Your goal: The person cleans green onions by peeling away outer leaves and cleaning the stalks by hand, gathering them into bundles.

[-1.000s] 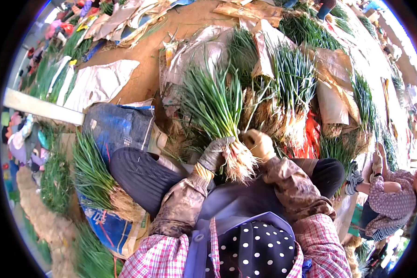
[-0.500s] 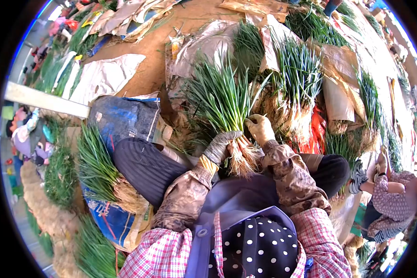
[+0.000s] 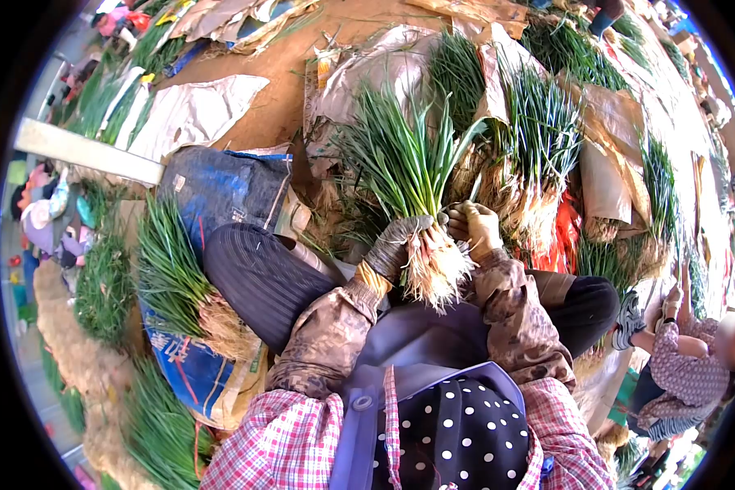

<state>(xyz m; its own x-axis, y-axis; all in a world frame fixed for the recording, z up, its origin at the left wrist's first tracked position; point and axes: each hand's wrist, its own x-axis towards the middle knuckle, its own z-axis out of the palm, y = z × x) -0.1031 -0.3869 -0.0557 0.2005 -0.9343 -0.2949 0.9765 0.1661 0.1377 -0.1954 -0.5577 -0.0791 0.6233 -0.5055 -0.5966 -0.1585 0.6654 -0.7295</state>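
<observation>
My left hand (image 3: 394,243), in a dark grey glove, is closed around a bunch of green onions (image 3: 420,184) at the base of the stems. The leaves fan upward and away from me, and the pale stringy roots (image 3: 434,273) hang toward my lap. Just right of the bunch is my right hand (image 3: 477,227), in a pale yellowish glove. Its fingers are curled into a pinch close to the stems; what they hold, if anything, is too small to make out.
Beyond my right hand lie more rooted green onions (image 3: 539,139) beside brown paper wrapping (image 3: 616,155). Another bunch (image 3: 175,282) rests on a blue sack (image 3: 171,359) left of my knee. A white beam (image 3: 90,151) juts in from the left. Another person (image 3: 690,359) sits at right.
My right hand has drawn its fingers into a pinch and shifted slightly right. The bunch in my left hand has tipped a little, showing its roots more fully. The view has shifted slightly.
</observation>
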